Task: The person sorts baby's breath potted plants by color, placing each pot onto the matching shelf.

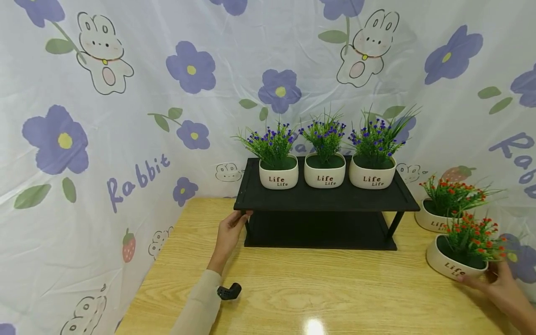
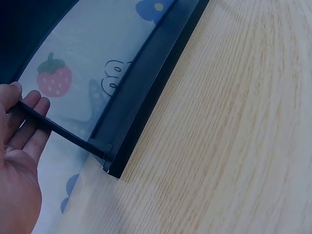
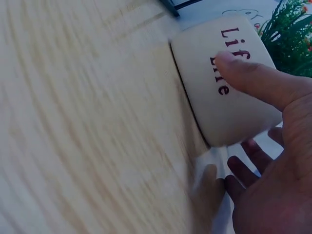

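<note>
Standing on the table (image 1: 310,291), the black shelf (image 1: 322,201) was found held at its left post (image 2: 68,134) by the left grip (image 1: 229,230). Right of it, the nearer red-flowered pot (image 1: 443,262) was clamped by the right grip (image 1: 496,284), thumb (image 3: 258,80) over lettering (image 1: 454,268); level handling was judged advisable.

A pale cloth (image 1: 234,51) hangs behind the table (image 1: 284,279), printed with rabbits (image 1: 109,74), purple flowers (image 1: 191,70) and strawberries (image 1: 128,246). Lettering (image 1: 517,142) at the cloth's right edge, cut off, probably reads "Rabbit".
</note>
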A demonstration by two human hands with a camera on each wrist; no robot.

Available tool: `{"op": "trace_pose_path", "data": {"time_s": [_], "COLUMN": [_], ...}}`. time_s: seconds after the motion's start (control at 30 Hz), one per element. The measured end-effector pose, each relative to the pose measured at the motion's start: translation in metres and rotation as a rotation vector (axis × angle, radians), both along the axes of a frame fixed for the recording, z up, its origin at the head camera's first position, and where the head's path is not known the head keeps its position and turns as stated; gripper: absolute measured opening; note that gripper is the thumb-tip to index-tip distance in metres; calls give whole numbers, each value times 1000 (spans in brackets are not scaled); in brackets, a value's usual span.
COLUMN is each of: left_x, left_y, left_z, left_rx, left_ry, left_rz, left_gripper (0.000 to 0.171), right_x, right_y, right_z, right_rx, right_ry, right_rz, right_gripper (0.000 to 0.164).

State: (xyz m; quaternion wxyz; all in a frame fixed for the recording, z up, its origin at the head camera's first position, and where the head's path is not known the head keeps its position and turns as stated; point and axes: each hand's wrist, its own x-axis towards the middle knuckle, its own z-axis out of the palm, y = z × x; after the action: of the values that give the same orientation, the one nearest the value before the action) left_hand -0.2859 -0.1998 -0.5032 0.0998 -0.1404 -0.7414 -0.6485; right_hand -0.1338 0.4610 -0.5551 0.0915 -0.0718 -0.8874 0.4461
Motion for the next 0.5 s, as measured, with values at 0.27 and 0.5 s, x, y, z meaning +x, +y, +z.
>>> {"op": "trace_pose_path", "data": {"time_s": [0.27,0.5], "left_x": [1,0], "left_y": [-1,-1], "left_z": [2,0], "left_rx": [-3,-3], "left_ry": [-34,-14], "left_rz": [-1,-2], "left_gripper": [36,37], "right_x": [-12,-18], "right_y": [-9,-12], "right_z": [1,0], "right_rx": [16,26], "right_ry": [122,175], "right_rz": [51,71], "right_gripper": [105,100]}}
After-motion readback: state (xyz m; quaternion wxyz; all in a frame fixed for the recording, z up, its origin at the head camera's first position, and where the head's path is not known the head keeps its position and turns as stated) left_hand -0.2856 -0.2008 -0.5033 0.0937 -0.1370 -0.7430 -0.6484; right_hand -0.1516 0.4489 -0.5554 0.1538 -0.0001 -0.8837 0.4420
